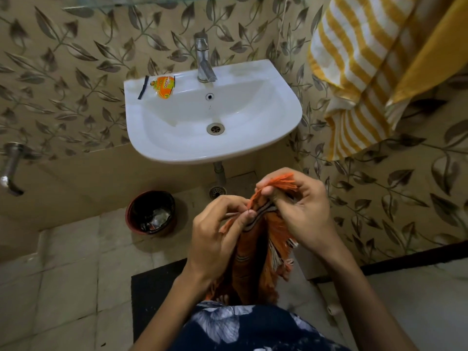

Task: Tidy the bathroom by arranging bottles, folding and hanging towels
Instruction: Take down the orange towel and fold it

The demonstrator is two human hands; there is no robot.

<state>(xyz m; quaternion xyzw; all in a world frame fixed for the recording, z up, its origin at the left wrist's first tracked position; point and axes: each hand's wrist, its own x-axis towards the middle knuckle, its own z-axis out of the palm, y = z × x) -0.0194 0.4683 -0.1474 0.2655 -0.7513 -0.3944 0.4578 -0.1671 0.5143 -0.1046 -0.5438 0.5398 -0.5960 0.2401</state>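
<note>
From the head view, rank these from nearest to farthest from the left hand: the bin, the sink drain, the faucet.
From the left hand:
1. Bin, on the floor to its left.
2. Sink drain, up in the basin.
3. Faucet, at the sink's back rim.

Bathroom; washbasin [288,115], tap [203,60], tiled wall [63,72]

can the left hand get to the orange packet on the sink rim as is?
Probably not yet: left hand pinches the orange towel with the right hand. Path to the packet looks open.
</note>
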